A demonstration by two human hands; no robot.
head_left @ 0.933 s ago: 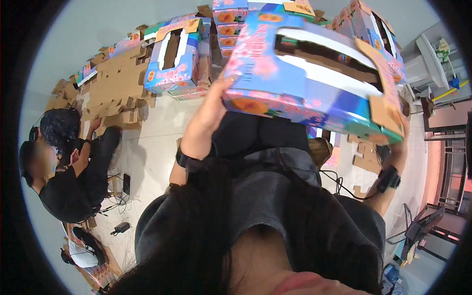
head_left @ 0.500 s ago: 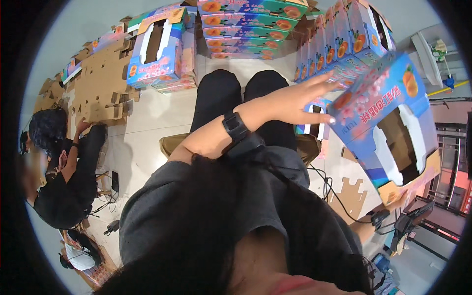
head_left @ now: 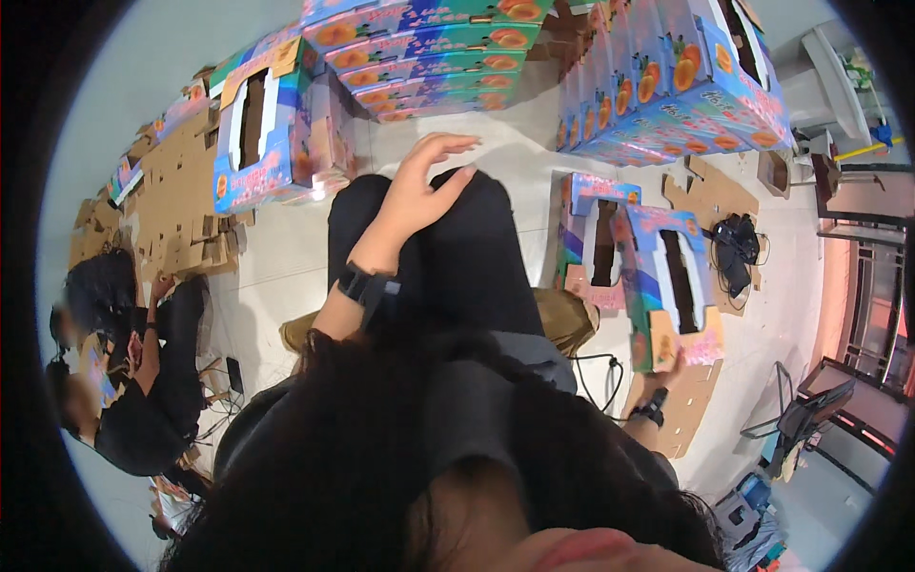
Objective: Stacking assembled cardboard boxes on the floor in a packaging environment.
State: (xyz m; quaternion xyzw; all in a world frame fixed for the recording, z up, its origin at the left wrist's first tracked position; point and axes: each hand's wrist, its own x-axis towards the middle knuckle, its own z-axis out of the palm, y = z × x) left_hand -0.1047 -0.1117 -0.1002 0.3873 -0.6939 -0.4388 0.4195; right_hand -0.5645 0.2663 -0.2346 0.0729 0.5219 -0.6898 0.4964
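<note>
My left hand (head_left: 424, 186) hovers over my knees, its thumb and fingers apart and nothing in it. To my right, my right hand (head_left: 664, 375) grips the near end of a printed cardboard fruit box (head_left: 705, 329); part of the hand is behind the box. The box is blue, pink and green with a tan flap, and a long white-edged opening shows in its top. Right beside it, on its left, stands a similar fruit box (head_left: 575, 234) on the floor.
Stacked fruit boxes (head_left: 419, 67) stand ahead, with a long row of boxes (head_left: 658, 95) at the far right. Another box (head_left: 253, 133) stands at the front left. Flat cardboard (head_left: 176, 181) lies beyond a seated co-worker (head_left: 152, 381). A black cable (head_left: 610, 367) lies near my right side.
The fruit box has come down and toward me, beside the other box on the floor, with my right hand still on it. My left hand has left it and moved left over my knees.
</note>
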